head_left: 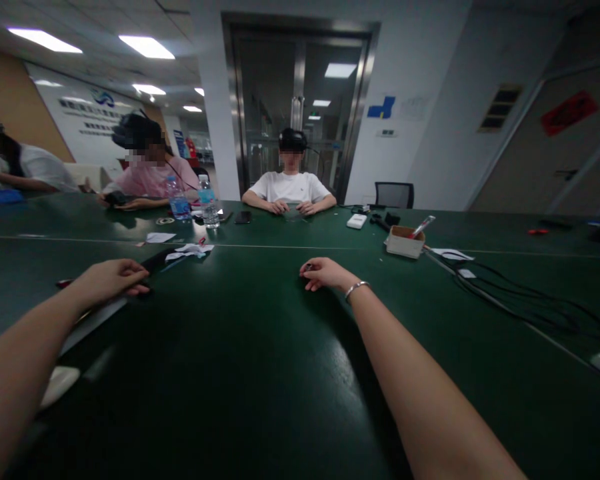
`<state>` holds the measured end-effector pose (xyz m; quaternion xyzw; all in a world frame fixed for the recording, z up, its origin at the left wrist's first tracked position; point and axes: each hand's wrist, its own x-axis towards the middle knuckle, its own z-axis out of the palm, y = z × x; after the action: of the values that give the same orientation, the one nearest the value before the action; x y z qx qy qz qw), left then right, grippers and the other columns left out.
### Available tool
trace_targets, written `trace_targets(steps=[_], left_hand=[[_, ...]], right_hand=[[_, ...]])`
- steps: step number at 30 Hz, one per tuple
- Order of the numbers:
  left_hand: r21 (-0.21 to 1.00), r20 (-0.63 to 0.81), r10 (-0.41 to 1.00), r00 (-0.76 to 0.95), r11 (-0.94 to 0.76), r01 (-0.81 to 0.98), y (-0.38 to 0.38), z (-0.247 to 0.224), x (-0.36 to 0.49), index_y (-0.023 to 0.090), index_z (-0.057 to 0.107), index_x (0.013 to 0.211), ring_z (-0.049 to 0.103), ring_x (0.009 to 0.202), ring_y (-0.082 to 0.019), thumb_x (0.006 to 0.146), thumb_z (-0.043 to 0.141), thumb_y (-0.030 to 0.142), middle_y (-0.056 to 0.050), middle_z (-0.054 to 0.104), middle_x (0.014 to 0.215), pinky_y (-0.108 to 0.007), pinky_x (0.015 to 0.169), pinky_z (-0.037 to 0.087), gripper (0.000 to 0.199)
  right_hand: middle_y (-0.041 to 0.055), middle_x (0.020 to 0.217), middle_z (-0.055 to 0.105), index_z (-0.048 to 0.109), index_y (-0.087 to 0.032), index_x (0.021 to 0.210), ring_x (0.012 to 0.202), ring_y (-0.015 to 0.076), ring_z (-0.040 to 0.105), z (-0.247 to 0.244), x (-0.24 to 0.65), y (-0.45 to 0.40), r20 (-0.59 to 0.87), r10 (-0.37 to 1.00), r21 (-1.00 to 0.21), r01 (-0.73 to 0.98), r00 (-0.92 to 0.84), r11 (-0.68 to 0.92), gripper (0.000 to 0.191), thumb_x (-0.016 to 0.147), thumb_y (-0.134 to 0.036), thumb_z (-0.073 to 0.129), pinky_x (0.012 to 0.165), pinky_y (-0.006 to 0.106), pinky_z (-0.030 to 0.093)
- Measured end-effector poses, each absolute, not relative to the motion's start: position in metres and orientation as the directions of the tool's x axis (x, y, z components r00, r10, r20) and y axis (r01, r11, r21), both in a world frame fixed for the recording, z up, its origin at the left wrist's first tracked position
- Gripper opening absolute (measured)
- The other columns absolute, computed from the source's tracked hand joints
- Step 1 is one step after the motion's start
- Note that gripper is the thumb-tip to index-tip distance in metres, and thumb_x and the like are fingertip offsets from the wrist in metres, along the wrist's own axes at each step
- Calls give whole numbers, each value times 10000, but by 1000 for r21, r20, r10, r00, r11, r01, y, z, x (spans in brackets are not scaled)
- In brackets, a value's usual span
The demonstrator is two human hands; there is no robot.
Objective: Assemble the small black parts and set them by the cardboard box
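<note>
My left hand (113, 277) is over the left side of the green table (220, 373), its fingers curled and pressed together. At its fingertips is a dark object (147, 291), mostly hidden, whose kind I cannot make out. Just beyond the hand lies a long black item (159, 260) beside crumpled white paper (190, 251). In the middle of the table my right hand (326, 273), a silver bracelet at its wrist, is closed in a pinch. A small dark metallic piece (309, 267) shows between thumb and forefinger. Under my left forearm are a white strip (93, 327) and a rounded white object (61, 385).
Right of centre stands a small beige box (405, 243) holding a pen (423, 227). Black cables (520, 293) run along the right side. Two water bottles (209, 205) stand at the back left. A person in a white shirt (290, 188) sits opposite; others sit at left.
</note>
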<state>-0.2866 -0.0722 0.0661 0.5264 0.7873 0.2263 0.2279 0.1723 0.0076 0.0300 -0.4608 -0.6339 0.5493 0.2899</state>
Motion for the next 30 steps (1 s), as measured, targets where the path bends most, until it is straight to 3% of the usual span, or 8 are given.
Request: trace_targets(steps=[4, 6, 11, 21, 25, 27, 30], left_hand=[[300, 84, 949, -303, 266, 916, -67, 63, -300, 277, 614, 854, 639, 766, -112, 766, 605, 429, 136, 681, 682, -173, 667, 447, 176], [200, 117, 957, -267, 240, 950, -64, 61, -308, 285, 622, 867, 621, 810, -120, 759, 585, 492, 131, 688, 764, -185, 707, 439, 236], [136, 77, 962, -261, 250, 959, -62, 57, -319, 271, 613, 939, 600, 851, -139, 773, 514, 558, 94, 688, 853, -216, 756, 427, 346], [131, 52, 964, -262, 254, 958, -65, 57, -315, 285, 608, 891, 592, 857, -141, 778, 533, 505, 115, 681, 812, -210, 752, 410, 258], [111, 11, 968, -249, 247, 963, -60, 51, -321, 266, 610, 929, 592, 877, -152, 776, 507, 530, 81, 697, 876, -229, 771, 403, 323], [70, -19, 978, -210, 210, 975, -58, 51, -324, 244, 616, 951, 592, 883, -171, 769, 473, 593, 42, 707, 928, -264, 793, 393, 419], [-114, -19, 989, -148, 145, 983, -54, 58, -316, 194, 640, 1004, 568, 953, -238, 713, 469, 699, -57, 693, 1028, -342, 858, 355, 607]], right_hand=[[13, 668, 625, 572, -133, 853, 514, 121, 665, 33, 161, 2, -144, 878, -959, 285, -457, -9, 83, 807, -106, 635, 453, 177, 545], [11, 665, 621, 570, -134, 847, 512, 121, 664, 33, 161, 1, -140, 881, -958, 286, -452, -5, 74, 813, -104, 629, 450, 179, 546], [24, 726, 630, 568, -132, 844, 510, 113, 662, 30, 162, 3, -123, 891, -964, 268, -437, -2, 77, 814, -93, 626, 441, 174, 542], [11, 689, 617, 556, -137, 836, 495, 99, 649, 25, 161, 4, -82, 921, -968, 251, -382, 18, 73, 828, -75, 594, 418, 151, 525], [13, 690, 615, 560, -128, 858, 503, 95, 650, 24, 162, 4, -70, 916, -971, 238, -395, 28, 81, 823, -72, 606, 417, 139, 521], [12, 694, 618, 565, -120, 869, 497, 90, 645, 23, 162, 4, -60, 918, -974, 225, -392, 32, 121, 798, -44, 628, 424, 141, 525], [11, 696, 620, 574, -103, 871, 475, 76, 630, 20, 162, 4, -44, 931, -975, 220, -363, 40, 179, 757, 13, 647, 422, 136, 522]])
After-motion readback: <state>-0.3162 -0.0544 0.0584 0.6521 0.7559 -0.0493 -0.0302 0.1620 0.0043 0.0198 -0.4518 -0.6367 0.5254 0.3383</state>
